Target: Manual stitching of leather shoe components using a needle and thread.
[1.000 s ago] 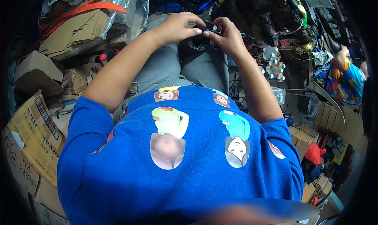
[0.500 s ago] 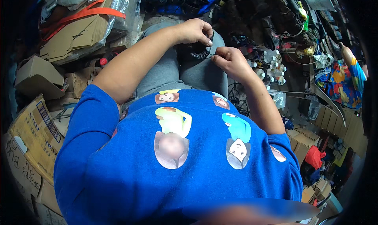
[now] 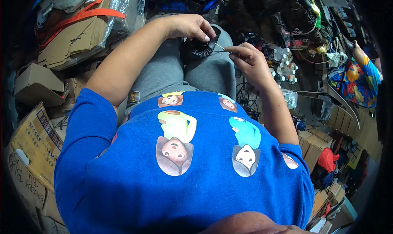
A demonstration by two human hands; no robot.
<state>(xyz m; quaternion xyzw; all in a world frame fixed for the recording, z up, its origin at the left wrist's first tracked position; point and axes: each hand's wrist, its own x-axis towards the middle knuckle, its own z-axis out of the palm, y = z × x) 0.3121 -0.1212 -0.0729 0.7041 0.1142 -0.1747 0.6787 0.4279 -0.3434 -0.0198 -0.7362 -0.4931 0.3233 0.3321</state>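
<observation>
A black piece with a ribbed, gathered edge (image 3: 201, 53) rests over my knees, partly hidden; its exact kind I cannot make out. My left hand (image 3: 195, 28) pinches its far edge between thumb and fingers. To the right, my right hand (image 3: 247, 60) closes on a thin pale needle-like tool (image 3: 220, 46). The tool's tip points left toward the black piece, and a dark strand runs between the piece and my right fingers. Beneath everything are my grey trousers (image 3: 159, 70).
Flattened cardboard (image 3: 77, 41) with an orange strap (image 3: 82, 16) is stacked at the far left, above an open box (image 3: 41, 84). Several small bottles (image 3: 286, 68) stand right of my knees. At the far right another person's arm (image 3: 360, 55) shows beside multicoloured cloth (image 3: 354, 84).
My left hand has shifted slightly left and away with the black piece. My right hand has turned and moved a little right, and the pale tool now shows in its fingers.
</observation>
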